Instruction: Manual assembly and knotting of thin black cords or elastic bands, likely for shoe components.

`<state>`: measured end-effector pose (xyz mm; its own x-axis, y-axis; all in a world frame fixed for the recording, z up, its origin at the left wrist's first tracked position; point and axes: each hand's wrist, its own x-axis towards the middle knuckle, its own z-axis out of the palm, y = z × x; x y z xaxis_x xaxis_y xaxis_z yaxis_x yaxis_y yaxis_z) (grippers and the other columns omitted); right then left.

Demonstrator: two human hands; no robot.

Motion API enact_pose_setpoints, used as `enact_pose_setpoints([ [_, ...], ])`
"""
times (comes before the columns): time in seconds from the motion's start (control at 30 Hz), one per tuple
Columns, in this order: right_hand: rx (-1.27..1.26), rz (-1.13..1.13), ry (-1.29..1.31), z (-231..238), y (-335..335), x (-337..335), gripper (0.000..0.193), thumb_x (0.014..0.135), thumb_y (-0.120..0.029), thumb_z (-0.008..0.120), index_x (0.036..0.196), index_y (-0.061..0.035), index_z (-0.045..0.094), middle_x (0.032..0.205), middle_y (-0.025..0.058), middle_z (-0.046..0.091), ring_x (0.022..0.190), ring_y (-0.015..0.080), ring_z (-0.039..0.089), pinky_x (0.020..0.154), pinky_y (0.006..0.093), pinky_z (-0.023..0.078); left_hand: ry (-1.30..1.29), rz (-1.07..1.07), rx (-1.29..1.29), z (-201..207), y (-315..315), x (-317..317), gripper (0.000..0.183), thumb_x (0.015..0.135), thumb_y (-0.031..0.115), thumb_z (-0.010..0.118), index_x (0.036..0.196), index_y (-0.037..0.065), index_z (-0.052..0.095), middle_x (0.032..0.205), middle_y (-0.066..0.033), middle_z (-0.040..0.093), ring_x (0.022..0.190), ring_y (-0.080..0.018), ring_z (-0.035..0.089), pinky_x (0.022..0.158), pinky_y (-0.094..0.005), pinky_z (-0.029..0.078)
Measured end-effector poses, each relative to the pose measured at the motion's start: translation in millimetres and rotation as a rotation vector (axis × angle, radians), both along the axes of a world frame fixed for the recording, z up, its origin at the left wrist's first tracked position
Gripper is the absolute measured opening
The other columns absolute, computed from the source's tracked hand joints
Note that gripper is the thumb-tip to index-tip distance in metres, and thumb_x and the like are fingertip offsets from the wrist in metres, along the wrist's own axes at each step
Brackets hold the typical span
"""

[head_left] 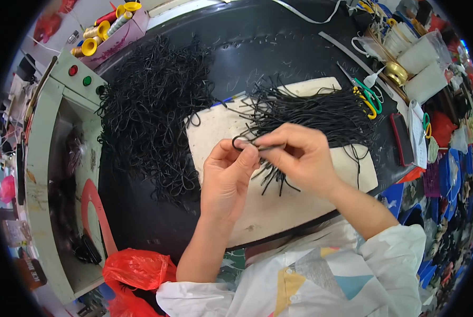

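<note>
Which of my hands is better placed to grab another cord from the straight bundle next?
Probably your right hand: it is nearer the straight bundle, while your left hand is closer to the tangled pile. Both hands seem busy with a black cord.

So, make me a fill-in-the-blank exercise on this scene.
The left hand and right hand hold a thin cord coloured ____.
The tangled pile lies to the ____ of the beige board.
The plastic bag below the pile in the picture is coloured ____.
The button nearest the red button is coloured ____.
Missing words: black; left; red; green
</note>
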<state>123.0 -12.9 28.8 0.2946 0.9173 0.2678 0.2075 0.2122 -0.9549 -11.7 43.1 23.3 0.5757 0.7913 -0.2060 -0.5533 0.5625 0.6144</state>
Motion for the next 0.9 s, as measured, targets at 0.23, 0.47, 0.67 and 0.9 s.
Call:
enact_pose_setpoints([
  [0.23,0.032,0.019,-0.018,14,-8,-6,0.014,0.074,-0.001,0.063,0.087,-0.0014,0.065,0.074,0.0048,0.060,0.059,0.0062,0.054,0.049,0.0182,0.040,-0.047,0.031,0.005,13,-10,4,0.026,0.080,0.003,0.060,0.105,-0.001,0.052,0.082,-0.0042,0.058,0.073,-0.0097,0.054,0.066,-0.0231,0.045],
  [0.47,-0.174,0.216,0.187,39,-22,7,0.010,0.079,-0.007,0.061,0.083,0.0015,0.062,0.070,0.0028,0.063,0.062,0.0037,0.056,0.051,0.0162,0.040,0.250,-0.083,0.405,24,-21,-22,0.020,0.075,-0.003,0.064,0.094,-0.006,0.060,0.080,-0.0123,0.063,0.071,-0.0146,0.061,0.064,-0.0238,0.050],
  [0.67,-0.160,0.204,-0.122,52,-45,16,0.007,0.073,-0.005,0.065,0.079,-0.0012,0.064,0.068,0.0023,0.060,0.057,0.0072,0.053,0.048,0.0209,0.038,0.415,0.119,0.650,36,-49,-18,0.016,0.073,-0.010,0.060,0.089,-0.008,0.061,0.077,-0.0131,0.063,0.069,-0.0147,0.061,0.063,-0.0220,0.049],
  [0.9,0.096,0.165,-0.735,39,-71,36,0.014,0.062,-0.009,0.071,0.073,-0.0051,0.064,0.063,0.0036,0.055,0.058,0.0202,0.052,0.049,0.0298,0.039,0.336,0.204,0.295,35,-70,-15,0.014,0.075,-0.005,0.060,0.089,-0.007,0.060,0.076,-0.0116,0.062,0.064,-0.0148,0.060,0.061,-0.0244,0.049],
])
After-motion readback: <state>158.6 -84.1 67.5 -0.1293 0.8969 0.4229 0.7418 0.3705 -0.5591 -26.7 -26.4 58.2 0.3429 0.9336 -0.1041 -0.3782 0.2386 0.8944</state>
